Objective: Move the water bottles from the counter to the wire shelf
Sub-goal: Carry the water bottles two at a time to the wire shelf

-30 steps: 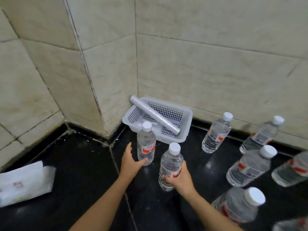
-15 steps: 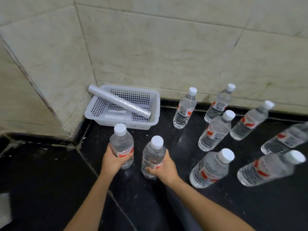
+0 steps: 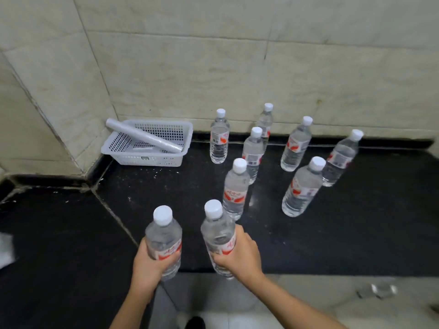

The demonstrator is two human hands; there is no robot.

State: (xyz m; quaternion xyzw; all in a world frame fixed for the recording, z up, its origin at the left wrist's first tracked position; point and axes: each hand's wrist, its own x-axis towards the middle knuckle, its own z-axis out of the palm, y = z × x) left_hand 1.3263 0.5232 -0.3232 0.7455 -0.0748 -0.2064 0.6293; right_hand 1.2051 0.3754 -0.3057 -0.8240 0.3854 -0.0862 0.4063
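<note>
Now both bottles are off the counter [image 3: 332, 233] and drawn back toward the lower middle of the frame, where half a second ago they stood on the black stone near the basket [image 3: 147, 160]. The left hand [image 3: 149, 264] is wrapped around the lower body of the left bottle [image 3: 164, 238]; the right hand [image 3: 240, 252] is closed the same way on the right bottle [image 3: 219, 236]. Both are upright, caps up, and now hang past the counter's front edge, over pale floor.

That, I judge, finishes the pick-up for this pair; the carry to the wire shelf comes next, and no shelf shows in the frame.

Seven bottles [image 3: 300, 186] are left standing at centre right, loosely spaced, some near the back wall. The counter is dark, glossy stone with a seam running diagonally at lower left and white specks by the basket. The white perforated basket sits in the corner at upper left with a roll [image 3: 145, 136] lying across it. Cream tiled walls fill the upper frame.
</note>
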